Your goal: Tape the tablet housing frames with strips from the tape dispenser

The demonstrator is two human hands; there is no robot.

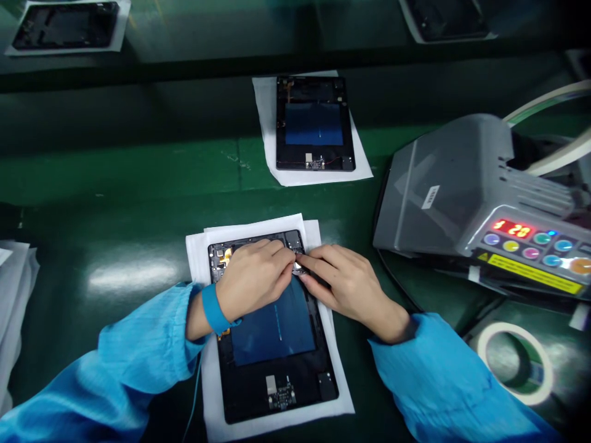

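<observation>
An opened tablet [272,341] lies on white sheets [341,397], its inside facing up with a dark blue panel [295,326] and a small circuit board [282,395] at the near end. Over its upper part is my left hand [256,274], fingers pinched together; a blue band circles that wrist. My right hand [348,283] reaches in from the right, its fingertips meeting the left ones at the upper right corner. A small pale piece shows between the fingertips; its kind cannot be made out. The left hand covers part of the tablet's upper inside.
Behind lies another opened tablet [315,160] on white paper. A grey tape dispenser [443,184] with a lit red display stands at right, a tape roll [545,369] nearer me. Stacked white sheets [13,307] lie left. Two more devices rest on the raised ledge [221,31].
</observation>
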